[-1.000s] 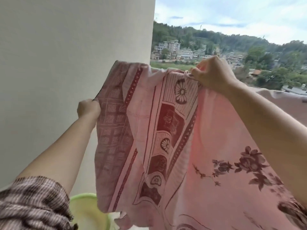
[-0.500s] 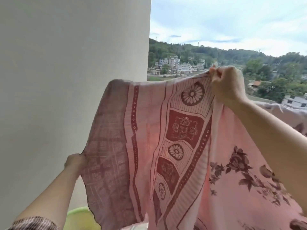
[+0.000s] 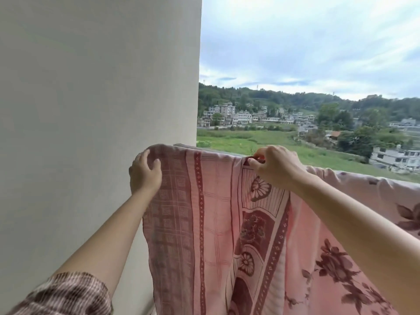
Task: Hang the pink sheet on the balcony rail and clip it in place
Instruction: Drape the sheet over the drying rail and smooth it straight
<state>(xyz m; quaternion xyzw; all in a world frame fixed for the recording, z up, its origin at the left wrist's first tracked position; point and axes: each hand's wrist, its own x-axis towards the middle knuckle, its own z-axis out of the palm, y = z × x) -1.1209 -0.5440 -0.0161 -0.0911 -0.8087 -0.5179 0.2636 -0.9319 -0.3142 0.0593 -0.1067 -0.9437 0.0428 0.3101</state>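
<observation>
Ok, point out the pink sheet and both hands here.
pink sheet (image 3: pixel 213 223), head view, on its pale checked panel.
left hand (image 3: pixel 145 176), head view, back of the hand, at the sheet's left edge.
right hand (image 3: pixel 278 167), head view, back of the hand, pinching the top edge.

We note the sheet (image 3: pixel 216 223) draped over the rail (image 3: pixel 185 145), hard by the wall (image 3: pixel 91 110). The left hand (image 3: pixel 145 171) grips its top corner at the wall end; the right hand (image 3: pixel 276 167) pinches the top edge at the rail. Fields (image 3: pixel 250 142), houses (image 3: pixel 227 114) beyond.

Pink sheet (image 3: pixel 216 223): maroon checks, dotted stripes, flowers. Sleeve (image 3: pixel 63 294): brown-white plaid. Wall (image 3: pixel 91 87): plain off-white.
</observation>
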